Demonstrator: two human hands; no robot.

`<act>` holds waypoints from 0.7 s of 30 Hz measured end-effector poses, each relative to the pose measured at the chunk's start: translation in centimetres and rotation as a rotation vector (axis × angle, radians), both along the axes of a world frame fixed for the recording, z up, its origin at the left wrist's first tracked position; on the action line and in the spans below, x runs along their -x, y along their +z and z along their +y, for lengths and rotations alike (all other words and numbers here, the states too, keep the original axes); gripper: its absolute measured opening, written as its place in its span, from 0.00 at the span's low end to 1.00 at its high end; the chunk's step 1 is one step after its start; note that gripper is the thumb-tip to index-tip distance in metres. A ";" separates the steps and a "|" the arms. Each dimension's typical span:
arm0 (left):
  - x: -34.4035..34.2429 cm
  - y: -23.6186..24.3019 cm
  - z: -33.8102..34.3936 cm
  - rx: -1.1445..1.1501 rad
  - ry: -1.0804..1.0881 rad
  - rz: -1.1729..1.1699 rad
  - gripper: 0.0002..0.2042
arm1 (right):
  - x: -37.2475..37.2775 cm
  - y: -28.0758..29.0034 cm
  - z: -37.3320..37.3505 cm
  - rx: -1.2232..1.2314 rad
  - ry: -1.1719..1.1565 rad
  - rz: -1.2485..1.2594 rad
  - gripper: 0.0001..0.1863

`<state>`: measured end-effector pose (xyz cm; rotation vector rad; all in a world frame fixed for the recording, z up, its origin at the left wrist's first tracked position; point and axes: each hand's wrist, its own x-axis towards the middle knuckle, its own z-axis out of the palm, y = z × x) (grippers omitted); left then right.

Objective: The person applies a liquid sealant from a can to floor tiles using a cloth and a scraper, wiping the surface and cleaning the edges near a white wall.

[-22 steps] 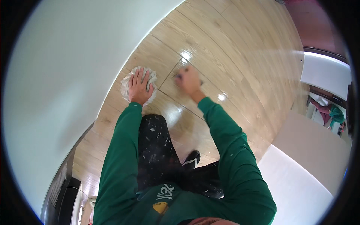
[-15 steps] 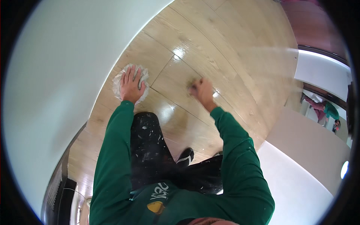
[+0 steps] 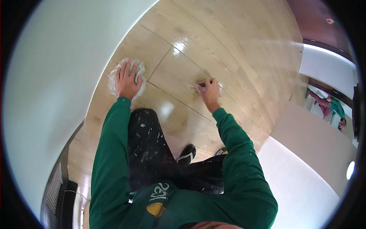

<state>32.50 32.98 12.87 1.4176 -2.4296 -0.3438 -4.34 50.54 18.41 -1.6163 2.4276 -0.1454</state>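
Note:
My left hand (image 3: 127, 84) lies flat with its fingers spread over a crumpled white cloth (image 3: 113, 78), which rests on the light wood-look floor near the white wall. To the right, my right hand (image 3: 211, 91) is closed round a small dark object with a pale edge (image 3: 200, 84), held down against the floor. The fingers cover most of that object, so its kind cannot be made out. Between the two hands, the floor planks (image 3: 173, 78) show dark seams and shiny reflections.
A curved-looking white wall (image 3: 57, 57) borders the floor on the left. My dark, paint-spotted knee (image 3: 144, 126) and a black shoe (image 3: 187, 154) are below my hands. At the far right, another person (image 3: 335, 108) in green and maroon is bent over. A dark grille (image 3: 56, 187) stands lower left.
Both hands show slightly different places in the picture, the left a little further left and up. The right hand, blurred before, is now sharp, and the object in it shows better.

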 end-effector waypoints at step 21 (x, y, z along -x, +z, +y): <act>-0.1 -0.7 -0.4 0.036 -0.009 -0.054 0.31 | 1.0 -0.2 6.4 -0.055 0.178 0.021 0.18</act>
